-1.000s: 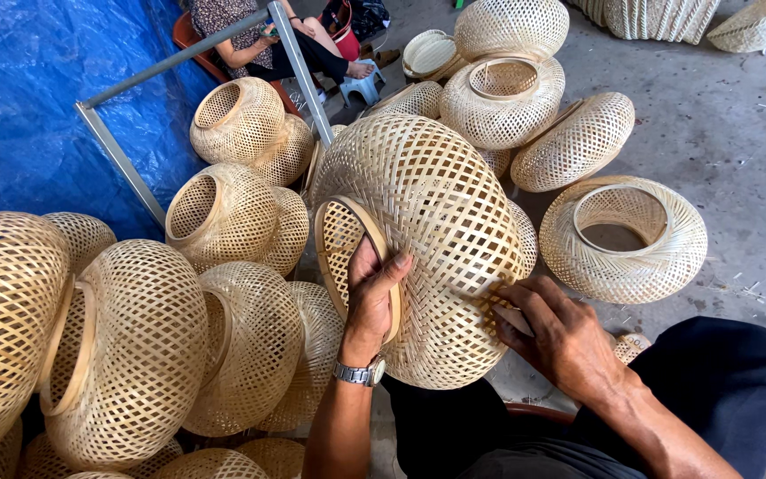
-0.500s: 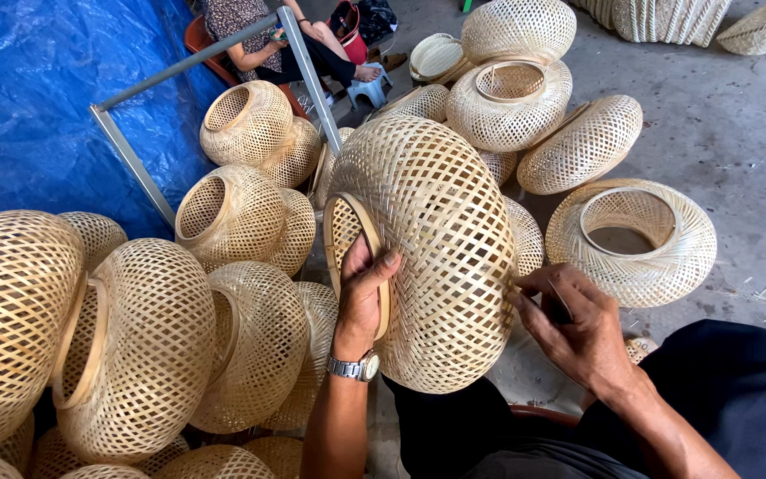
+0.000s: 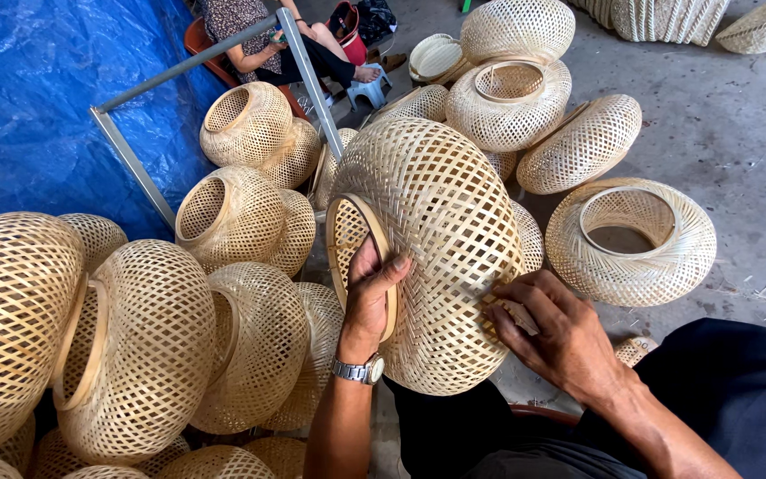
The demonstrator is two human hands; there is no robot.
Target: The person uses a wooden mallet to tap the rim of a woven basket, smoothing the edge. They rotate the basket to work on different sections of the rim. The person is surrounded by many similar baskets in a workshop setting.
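Note:
I hold a round woven bamboo lampshade [image 3: 441,231] on its side over my lap, its open ring facing left. My left hand [image 3: 371,297], with a wristwatch, grips the wooden ring at the opening, thumb over the rim. My right hand [image 3: 551,333] presses on the lower right side of the weave, fingertips pinched on a small strip there. Whether that strip is loose or part of the weave is unclear.
Several finished woven lampshades [image 3: 144,346] lie stacked on the left and more [image 3: 507,102] beyond. One with its ring upward [image 3: 631,239] sits on the concrete floor at right. A blue tarp [image 3: 37,98], a metal frame [image 3: 135,168] and a seated person [image 3: 263,40] are behind.
My right hand slid up from below the lampshade onto its lower right side. The lampshade turned slightly; my left hand kept its grip on the ring.

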